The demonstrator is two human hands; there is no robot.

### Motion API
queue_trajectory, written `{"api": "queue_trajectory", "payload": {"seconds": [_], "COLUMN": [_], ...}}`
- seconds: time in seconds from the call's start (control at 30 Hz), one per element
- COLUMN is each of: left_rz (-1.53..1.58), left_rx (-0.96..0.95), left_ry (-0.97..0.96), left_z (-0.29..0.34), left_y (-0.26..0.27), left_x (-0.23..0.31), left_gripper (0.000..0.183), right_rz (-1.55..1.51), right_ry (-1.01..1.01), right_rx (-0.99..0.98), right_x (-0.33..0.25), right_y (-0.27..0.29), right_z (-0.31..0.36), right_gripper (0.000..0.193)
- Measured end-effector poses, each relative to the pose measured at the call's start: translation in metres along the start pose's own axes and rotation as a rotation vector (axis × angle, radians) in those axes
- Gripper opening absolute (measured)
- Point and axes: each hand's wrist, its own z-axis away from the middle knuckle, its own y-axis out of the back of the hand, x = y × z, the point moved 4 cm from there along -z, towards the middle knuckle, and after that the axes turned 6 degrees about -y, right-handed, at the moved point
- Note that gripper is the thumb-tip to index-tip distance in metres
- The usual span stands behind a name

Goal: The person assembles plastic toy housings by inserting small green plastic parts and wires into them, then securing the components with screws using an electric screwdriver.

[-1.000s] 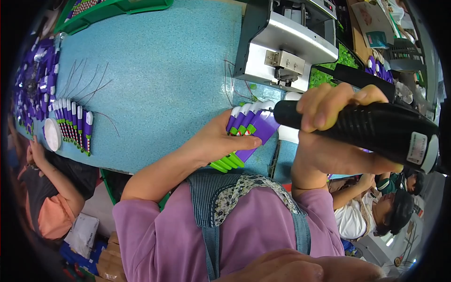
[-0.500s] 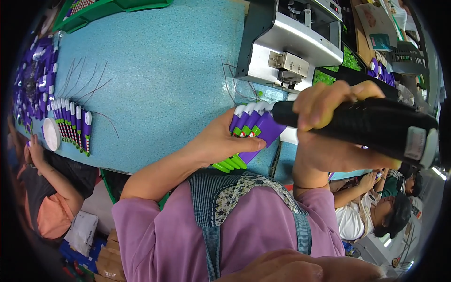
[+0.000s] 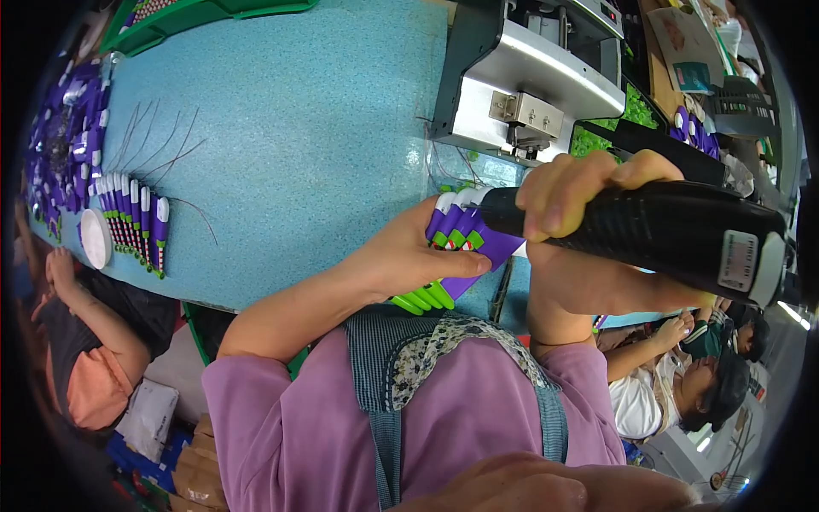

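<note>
Blue table (image 3: 299, 128), left hand (image 3: 409, 258) pinching fanned purple pieces (image 3: 495, 244), right hand (image 3: 589, 269) wrapped round a black driver (image 3: 665, 230). If the pieces shift, it might skid imo.

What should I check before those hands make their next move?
1. Left hand has a grip on the pieces: ok, its thumb presses on them.
2. Pieces fanned so their white ends show: ok, several overlap, though the tool partly covers them.
3. Right hand holds the tool: ok, wrapped around its black body.
4. Tool's tip meets the right spot: cannot tell; its nose is at the white ends, but contact is too small to see.
5. Tool switched on: cannot tell.
6. The row beside the white dish is out of the way: ok, well left of both hands.
</note>
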Motion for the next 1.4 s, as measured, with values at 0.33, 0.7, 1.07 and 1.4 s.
{"api": "queue_trajectory", "payload": {"seconds": [0.33,0.7,1.07,1.4], "left_rz": [0.049,0.005,0.044,0.058], "left_rx": [0.006,0.027,0.002,-0.033], "left_ry": [0.013,-0.048,0.027,0.005], "left_z": [0.0,-0.002,0.002,0.005], "left_y": [0.003,0.0,-0.001,-0.004], "left_x": [-0.002,0.001,0.006,0.009], "left_gripper": [0.059,0.058,0.062,0.057], "right_rz": [-0.002,0.063,0.035,-0.1], "right_ry": [0.007,0.108,-0.046,-0.067], "right_rx": [-0.056,-0.079,-0.018,-0.116], "right_x": [0.008,-0.019,-0.002,-0.004], "right_y": [0.003,0.01,-0.001,-0.003], "right_z": [0.003,-0.024,-0.005,0.0], "right_gripper": [0.092,0.095,0.095,0.094]}}
